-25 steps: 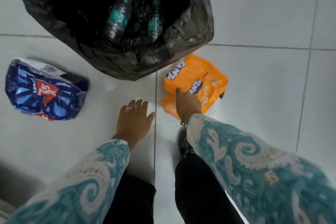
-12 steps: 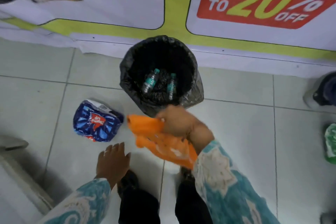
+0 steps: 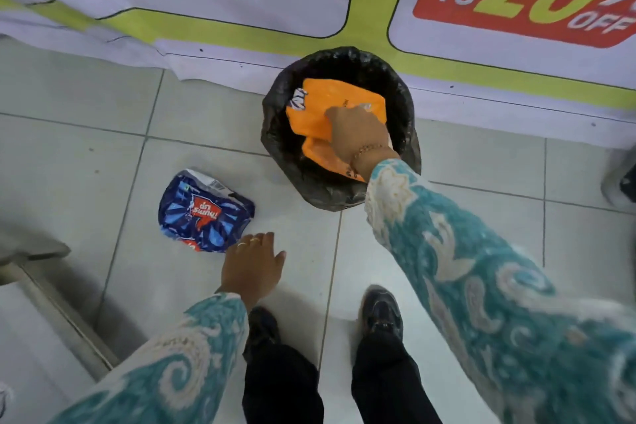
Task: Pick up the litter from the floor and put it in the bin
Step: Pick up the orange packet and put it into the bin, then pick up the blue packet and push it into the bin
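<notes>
The right hand (image 3: 358, 132) is over the bin (image 3: 275, 134), a round one w/ a black bag liner, and its fingers pinch the orange wrapper (image 3: 330, 96), which sits flat across the bin's mouth. The left hand (image 3: 253, 267) hangs low over the tiled floor (image 3: 481, 224) w/ fingers loose and a bit spread, holding nothing, just beside the blue wrapper (image 3: 203, 213) that lies on the floor left of the bin. A sale banner (image 3: 241, 3) w/ "UP TO 20% OFF" lies behind the bin, and 2 black shoes (image 3: 382, 313) stand at the bottom.
</notes>
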`<state>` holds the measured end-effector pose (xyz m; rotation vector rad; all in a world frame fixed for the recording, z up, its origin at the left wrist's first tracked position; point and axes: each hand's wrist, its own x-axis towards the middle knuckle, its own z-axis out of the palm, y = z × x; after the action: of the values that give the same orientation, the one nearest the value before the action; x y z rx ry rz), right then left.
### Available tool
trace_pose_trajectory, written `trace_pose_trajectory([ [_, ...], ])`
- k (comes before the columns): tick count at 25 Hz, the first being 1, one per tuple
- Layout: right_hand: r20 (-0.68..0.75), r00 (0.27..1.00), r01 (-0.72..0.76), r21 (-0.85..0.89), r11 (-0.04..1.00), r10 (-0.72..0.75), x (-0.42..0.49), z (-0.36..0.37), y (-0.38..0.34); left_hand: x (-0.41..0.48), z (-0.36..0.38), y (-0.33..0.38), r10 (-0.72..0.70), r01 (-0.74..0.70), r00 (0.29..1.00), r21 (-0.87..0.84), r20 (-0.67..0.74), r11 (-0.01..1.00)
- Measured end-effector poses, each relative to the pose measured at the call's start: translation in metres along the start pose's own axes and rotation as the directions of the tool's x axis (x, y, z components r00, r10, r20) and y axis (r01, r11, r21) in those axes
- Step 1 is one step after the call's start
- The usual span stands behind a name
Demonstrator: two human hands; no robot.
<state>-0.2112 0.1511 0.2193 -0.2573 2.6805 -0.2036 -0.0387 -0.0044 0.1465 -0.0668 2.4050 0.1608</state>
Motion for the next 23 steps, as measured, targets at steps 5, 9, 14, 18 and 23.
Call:
trace_pose_trajectory([
  [5,-0.561,0.825,0.108,0.033,0.994,-0.071,-0.016,0.045,-0.023,-0.012,0.016,-0.049,-0.007,0.008,0.999,-0.033,0.038,0.999],
  [9,-0.646,0.757,0.345,0.263,0.901,-0.101,-0.056,0.113,-0.096,0.007,0.029,-0.103,-0.06,0.059,0.998,0.035,0.033,0.998],
  [14,0.161,0.984,-0.141,0.421,0.896,0.079,-0.043,0.267,-0.113,0.072,0.084,-0.157,-0.115,0.113,0.993,0.085,0.022,0.99],
  [18,0.296,0.952,-0.1,0.069,0.993,0.075,-0.015,0.327,-0.086,0.121,0.136,-0.137,-0.128,0.128,0.992,0.016,0.009,0.992],
  [23,0.304,0.952,0.029,0.034,0.999,-0.038,0.0,0.352,-0.07,0.155,0.171,-0.123,-0.384,0.382,0.92,-0.033,-0.082,0.923],
])
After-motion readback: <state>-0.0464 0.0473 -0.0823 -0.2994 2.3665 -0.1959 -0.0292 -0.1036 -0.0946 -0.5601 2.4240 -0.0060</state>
